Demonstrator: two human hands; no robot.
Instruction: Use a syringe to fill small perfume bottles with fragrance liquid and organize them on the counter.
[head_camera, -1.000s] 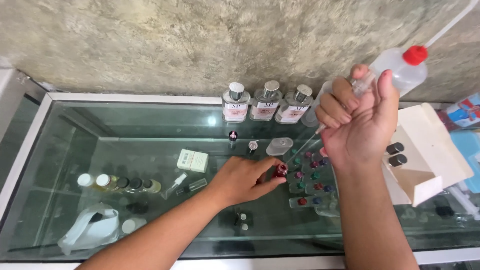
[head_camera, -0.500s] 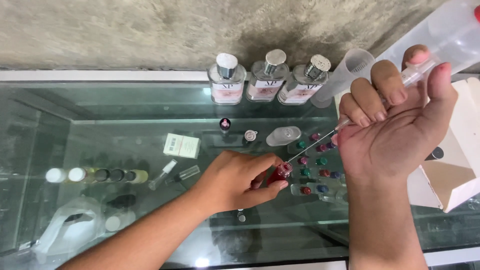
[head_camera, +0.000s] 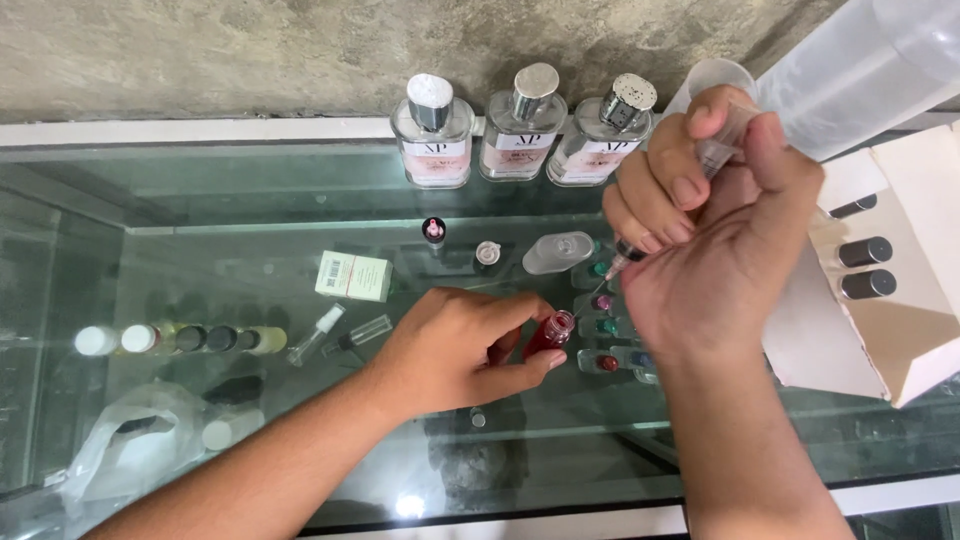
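a glass display counter (head_camera: 250, 200) fills the view, its top running along a rough grey wall, with small bottles and a white bag seen dimly on the shelves below. at the right edge sits an open white carton (head_camera: 900, 330) with dark-capped vials lying in it. three square clear bottles with silver caps (head_camera: 520, 125) stand in a row against the wall. the right hand (head_camera: 715, 230) hovers above the glass, fingers curled tight round a syringe (head_camera: 700, 175) whose thin needle slants down to the left. the left hand (head_camera: 465, 345) rests on the counter, thumb and fingers pinched round a small red vial (head_camera: 553, 332), tilted with its open mouth toward the needle tip just beside it. a cluster of tiny colour-capped vials (head_camera: 610, 330) sits just right of the red vial, near a small white box (head_camera: 352, 276).
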